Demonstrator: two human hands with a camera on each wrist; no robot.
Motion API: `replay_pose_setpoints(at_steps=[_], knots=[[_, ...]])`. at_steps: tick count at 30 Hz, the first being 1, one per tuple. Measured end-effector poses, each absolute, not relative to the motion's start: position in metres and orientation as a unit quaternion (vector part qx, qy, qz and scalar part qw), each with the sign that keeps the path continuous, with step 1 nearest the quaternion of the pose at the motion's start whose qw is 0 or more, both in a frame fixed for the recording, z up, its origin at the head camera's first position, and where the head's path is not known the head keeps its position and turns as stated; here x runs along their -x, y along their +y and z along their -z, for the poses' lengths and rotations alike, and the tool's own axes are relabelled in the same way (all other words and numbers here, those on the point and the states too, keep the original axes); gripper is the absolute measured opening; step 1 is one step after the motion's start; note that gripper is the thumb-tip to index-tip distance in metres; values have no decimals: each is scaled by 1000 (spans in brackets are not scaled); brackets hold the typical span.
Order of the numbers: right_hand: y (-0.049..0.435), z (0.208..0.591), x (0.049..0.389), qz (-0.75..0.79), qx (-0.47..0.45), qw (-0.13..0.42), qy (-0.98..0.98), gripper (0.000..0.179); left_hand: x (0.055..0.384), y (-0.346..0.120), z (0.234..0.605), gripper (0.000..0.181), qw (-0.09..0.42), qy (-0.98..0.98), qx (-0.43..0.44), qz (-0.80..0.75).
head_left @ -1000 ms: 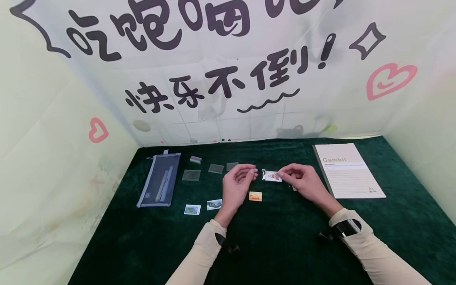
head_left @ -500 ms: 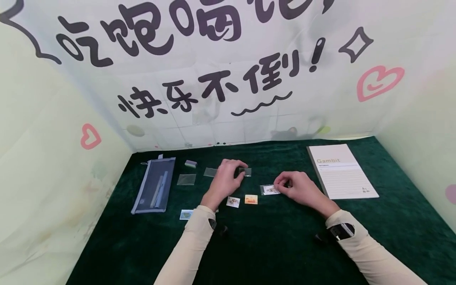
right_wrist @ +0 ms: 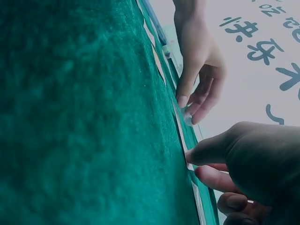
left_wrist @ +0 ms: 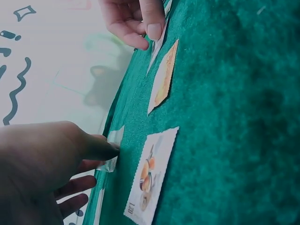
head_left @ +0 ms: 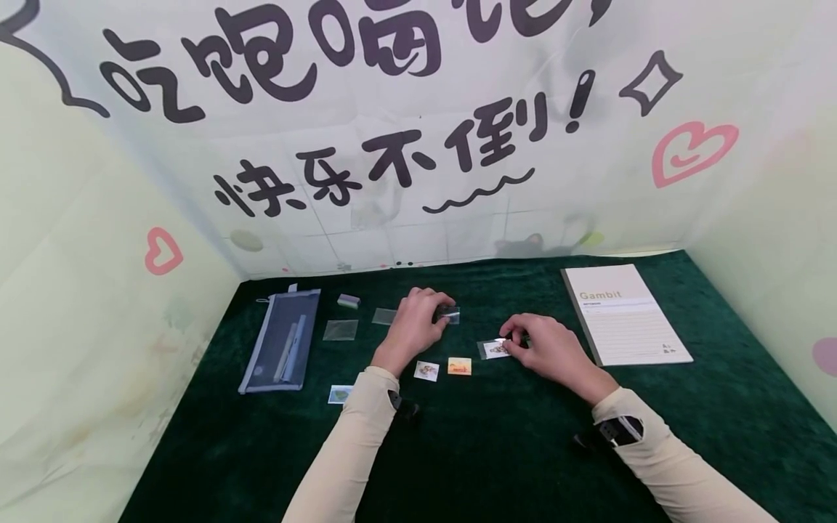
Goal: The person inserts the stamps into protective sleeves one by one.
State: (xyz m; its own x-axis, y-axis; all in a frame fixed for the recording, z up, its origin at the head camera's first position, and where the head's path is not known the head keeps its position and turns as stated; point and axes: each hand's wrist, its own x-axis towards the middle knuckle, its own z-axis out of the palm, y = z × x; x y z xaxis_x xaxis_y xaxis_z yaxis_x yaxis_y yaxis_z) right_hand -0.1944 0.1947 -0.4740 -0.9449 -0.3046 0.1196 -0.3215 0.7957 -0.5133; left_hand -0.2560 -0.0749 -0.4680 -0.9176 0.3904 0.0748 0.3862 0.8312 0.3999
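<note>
My left hand pinches a clear plastic sleeve at its edge, thumb on the near side in the left wrist view. My right hand holds the right end of another clear sleeve between thumb and index finger, low over the cloth; a white stamp with a small picture shows inside. Between the hands, nearer me, lie a white stamp with orange shapes and an orange stamp. A blue-green stamp lies partly behind my left sleeve.
A dark green cloth covers the table. Clear sleeves lie left of my left hand, with a small eraser-like block behind. A zip pouch with pens stands far left, a notebook far right. A printed backdrop rises behind.
My left hand has moved left and down onto a clear sleeve, uncovering the white stamp near it. My right hand has lowered the sleeve with its stamp towards me. The head view has shifted slightly.
</note>
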Motion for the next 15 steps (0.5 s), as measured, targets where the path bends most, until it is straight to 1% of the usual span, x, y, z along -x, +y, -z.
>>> replay_pose_setpoints(at_steps=[6,9,12,15], knots=[[185,472,190,-278,-175,32,-944,9,256,-74,468,33,-2,952,-206,-227],[175,471,185,-286,-193,25,-938,10,255,-74,468,31,2,951,-201,-236],[161,471,181,-281,-215,6,-935,16,255,-75,468,30,4,951,-195,-241],[149,471,179,-262,-230,-9,-937,26,255,-75,469,28,2,951,-193,-243]])
